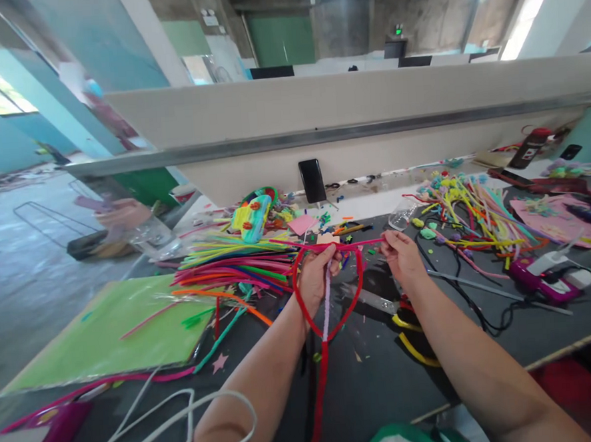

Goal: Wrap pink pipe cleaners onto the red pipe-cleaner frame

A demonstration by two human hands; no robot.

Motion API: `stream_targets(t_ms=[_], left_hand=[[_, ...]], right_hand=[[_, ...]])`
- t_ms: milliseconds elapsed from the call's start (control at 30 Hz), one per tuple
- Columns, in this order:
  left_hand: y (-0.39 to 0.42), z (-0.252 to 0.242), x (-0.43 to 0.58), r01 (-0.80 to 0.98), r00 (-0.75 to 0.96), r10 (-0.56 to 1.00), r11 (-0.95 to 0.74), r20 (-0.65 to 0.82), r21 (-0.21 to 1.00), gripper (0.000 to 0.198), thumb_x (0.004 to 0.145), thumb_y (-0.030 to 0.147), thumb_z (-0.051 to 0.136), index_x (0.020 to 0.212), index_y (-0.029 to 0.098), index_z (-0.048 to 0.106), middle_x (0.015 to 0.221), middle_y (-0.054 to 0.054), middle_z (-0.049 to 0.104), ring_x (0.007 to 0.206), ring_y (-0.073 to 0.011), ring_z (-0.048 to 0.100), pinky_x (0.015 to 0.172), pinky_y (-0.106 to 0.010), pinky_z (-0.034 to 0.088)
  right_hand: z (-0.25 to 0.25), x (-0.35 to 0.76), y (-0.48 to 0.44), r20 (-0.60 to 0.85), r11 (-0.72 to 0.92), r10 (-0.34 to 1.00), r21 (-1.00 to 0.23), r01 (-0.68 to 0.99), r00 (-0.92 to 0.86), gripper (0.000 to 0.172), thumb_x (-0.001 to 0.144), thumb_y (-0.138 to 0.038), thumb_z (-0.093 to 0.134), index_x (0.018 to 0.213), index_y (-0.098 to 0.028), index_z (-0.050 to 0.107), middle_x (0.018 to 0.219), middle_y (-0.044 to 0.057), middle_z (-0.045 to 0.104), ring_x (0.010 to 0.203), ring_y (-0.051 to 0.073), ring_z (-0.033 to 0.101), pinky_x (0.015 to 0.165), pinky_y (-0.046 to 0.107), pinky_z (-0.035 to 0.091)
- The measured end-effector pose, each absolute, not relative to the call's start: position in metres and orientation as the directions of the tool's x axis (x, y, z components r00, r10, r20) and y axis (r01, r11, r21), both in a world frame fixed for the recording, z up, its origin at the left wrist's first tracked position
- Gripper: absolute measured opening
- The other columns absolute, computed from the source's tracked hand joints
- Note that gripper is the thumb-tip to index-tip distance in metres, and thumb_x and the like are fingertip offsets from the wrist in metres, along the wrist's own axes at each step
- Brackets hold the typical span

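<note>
In front of me hangs a looped shape of red pipe cleaner (361,275), with a pale lilac stem (326,300) down its middle and a red tail at the bottom. My left hand (317,273) pinches it at the top, where a pink pipe cleaner (367,244) crosses. The far right end of that pink pipe cleaner sits between the fingertips of my right hand (402,258), so it stretches straight between both hands. Beneath my right hand lie yellow-handled pliers (416,347), partly hidden by the forearm.
Left of my hands lie a bundle of coloured pipe cleaners (228,265) and a green sheet (107,332). A phone (312,180) leans against the partition. More pipe cleaners (475,216), cables and a purple device (544,279) are at right. A person's hand (125,215) shows at far left.
</note>
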State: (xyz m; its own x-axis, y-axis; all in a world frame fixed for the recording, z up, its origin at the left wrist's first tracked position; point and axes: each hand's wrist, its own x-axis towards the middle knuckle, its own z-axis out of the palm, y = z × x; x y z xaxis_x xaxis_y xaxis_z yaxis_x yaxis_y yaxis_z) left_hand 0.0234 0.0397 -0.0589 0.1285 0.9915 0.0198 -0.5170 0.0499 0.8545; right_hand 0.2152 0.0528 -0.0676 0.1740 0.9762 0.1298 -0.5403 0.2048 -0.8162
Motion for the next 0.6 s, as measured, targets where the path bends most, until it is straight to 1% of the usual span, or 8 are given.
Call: stream_targets(t_ms=[67,100,200,300,367,467,533,600], left_hand=[[0.041,-0.057,0.019,-0.484,0.092,0.995,0.008,0.042,0.875,0.026,0.075,0.035,0.069,0.069,0.011,0.061,0.058,0.0,0.058,0.04,-0.0028,0.042,0.04,-0.019,0.028],[0.041,-0.056,0.017,-0.455,0.078,0.995,-0.022,0.064,0.89,0.027,0.075,0.036,0.068,0.068,0.011,0.061,0.055,0.001,0.056,0.04,-0.0033,0.042,0.04,-0.019,0.028],[0.042,-0.047,0.009,-0.333,0.047,0.985,-0.143,0.168,0.932,0.03,0.079,0.039,0.064,0.066,0.012,0.062,0.044,0.003,0.05,0.038,-0.0052,0.042,0.042,-0.02,0.028],[0.044,-0.038,0.001,-0.237,-0.012,0.97,-0.237,0.241,0.942,0.031,0.079,0.04,0.063,0.066,0.012,0.062,0.04,0.003,0.048,0.037,-0.006,0.042,0.041,-0.02,0.026],[0.045,-0.034,-0.002,-0.225,-0.069,0.965,-0.261,0.252,0.939,0.031,0.078,0.04,0.064,0.066,0.012,0.063,0.043,0.002,0.051,0.038,-0.006,0.043,0.041,-0.02,0.025],[0.044,-0.032,0.001,-0.25,-0.133,0.964,-0.258,0.23,0.933,0.031,0.077,0.04,0.065,0.067,0.012,0.062,0.047,0.001,0.054,0.039,-0.0063,0.045,0.041,-0.02,0.026],[0.04,-0.032,0.007,-0.251,-0.14,0.966,-0.245,0.216,0.936,0.031,0.078,0.041,0.064,0.067,0.012,0.063,0.046,0.001,0.054,0.039,-0.0064,0.045,0.04,-0.019,0.025],[0.035,-0.032,0.015,-0.24,-0.132,0.966,-0.247,0.221,0.939,0.031,0.078,0.042,0.063,0.068,0.012,0.063,0.045,0.002,0.053,0.039,-0.0065,0.045,0.041,-0.019,0.027]], right_hand=[[-0.069,0.218,0.056,0.126,0.219,0.968,-0.842,-0.494,0.215,0.021,0.065,-0.035,0.076,0.074,-0.018,0.065,0.06,-0.003,0.058,0.052,0.007,0.047,0.055,0.024,0.041],[-0.07,0.219,0.057,0.134,0.214,0.968,-0.88,-0.423,0.212,0.021,0.066,-0.035,0.074,0.076,-0.018,0.066,0.061,-0.002,0.059,0.052,0.008,0.048,0.054,0.024,0.04],[-0.074,0.219,0.058,0.155,0.165,0.979,-0.984,-0.067,0.133,0.021,0.07,-0.036,0.068,0.079,-0.017,0.068,0.061,-0.001,0.062,0.05,0.01,0.048,0.051,0.025,0.038],[-0.075,0.213,0.053,0.151,0.153,0.988,-0.969,0.196,-0.027,0.019,0.071,-0.035,0.065,0.078,-0.018,0.07,0.061,-0.001,0.062,0.049,0.011,0.048,0.052,0.026,0.039],[-0.075,0.206,0.047,0.177,0.213,0.971,-0.948,0.236,-0.162,0.018,0.072,-0.035,0.064,0.078,-0.019,0.07,0.059,-0.001,0.061,0.051,0.012,0.05,0.053,0.026,0.04],[-0.072,0.192,0.036,0.301,0.371,0.906,-0.902,0.22,-0.297,0.014,0.073,-0.033,0.065,0.075,-0.02,0.071,0.066,0.001,0.064,0.062,0.015,0.056,0.063,0.028,0.043],[-0.069,0.185,0.03,0.422,0.5,0.842,-0.844,0.195,-0.336,0.012,0.074,-0.031,0.066,0.071,-0.021,0.07,0.072,0.002,0.065,0.071,0.016,0.058,0.072,0.03,0.045],[-0.067,0.179,0.025,0.507,0.573,0.807,-0.797,0.193,-0.303,0.011,0.074,-0.028,0.066,0.067,-0.02,0.068,0.073,0.003,0.063,0.075,0.017,0.058,0.076,0.031,0.044]])
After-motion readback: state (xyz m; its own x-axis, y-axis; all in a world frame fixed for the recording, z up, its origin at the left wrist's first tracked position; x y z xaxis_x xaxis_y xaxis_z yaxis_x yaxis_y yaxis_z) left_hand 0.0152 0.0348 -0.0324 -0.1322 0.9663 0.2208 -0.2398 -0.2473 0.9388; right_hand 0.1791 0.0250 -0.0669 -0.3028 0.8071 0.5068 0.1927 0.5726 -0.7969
